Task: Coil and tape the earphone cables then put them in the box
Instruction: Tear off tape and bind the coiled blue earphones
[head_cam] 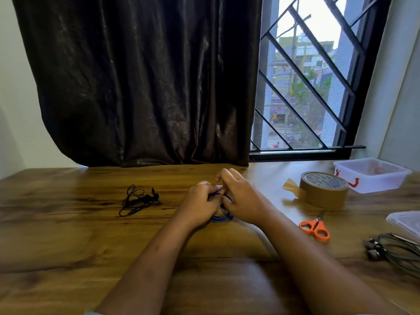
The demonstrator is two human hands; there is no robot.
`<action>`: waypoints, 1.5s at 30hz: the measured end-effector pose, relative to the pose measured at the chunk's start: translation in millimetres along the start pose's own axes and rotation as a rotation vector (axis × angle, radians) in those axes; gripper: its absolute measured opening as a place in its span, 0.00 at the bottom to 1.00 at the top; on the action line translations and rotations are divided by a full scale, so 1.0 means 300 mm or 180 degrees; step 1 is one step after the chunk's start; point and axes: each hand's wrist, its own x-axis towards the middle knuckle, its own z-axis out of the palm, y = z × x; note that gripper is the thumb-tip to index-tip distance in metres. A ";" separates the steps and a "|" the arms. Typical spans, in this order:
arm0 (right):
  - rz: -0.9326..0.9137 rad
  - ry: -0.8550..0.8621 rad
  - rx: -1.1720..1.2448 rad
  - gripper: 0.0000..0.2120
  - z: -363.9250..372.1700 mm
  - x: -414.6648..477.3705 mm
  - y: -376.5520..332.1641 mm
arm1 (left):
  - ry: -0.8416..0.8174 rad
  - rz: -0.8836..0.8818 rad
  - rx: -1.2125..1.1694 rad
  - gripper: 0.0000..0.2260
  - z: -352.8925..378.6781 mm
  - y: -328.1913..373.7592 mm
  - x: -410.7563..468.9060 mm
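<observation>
Cable (221, 218), one blue coil, gripped by left hand (201, 201) and right hand (241, 198).

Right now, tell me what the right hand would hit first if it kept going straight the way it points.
The right hand points away and to the left, so it would most likely meet the left hand first, which sits close against it over the blue cable; depth is hard to judge.

Soft daylight entered from the window (306, 87) at upper right, leaving the curtain (145, 83) dark and the table (68, 242) gently lit, while wide-angle bending and blur softened the edges.
</observation>
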 end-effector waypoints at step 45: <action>0.1322 -0.0193 0.1824 0.09 -0.027 0.020 0.038 | 0.0800 0.1027 0.0831 0.09 -0.010 0.018 -0.036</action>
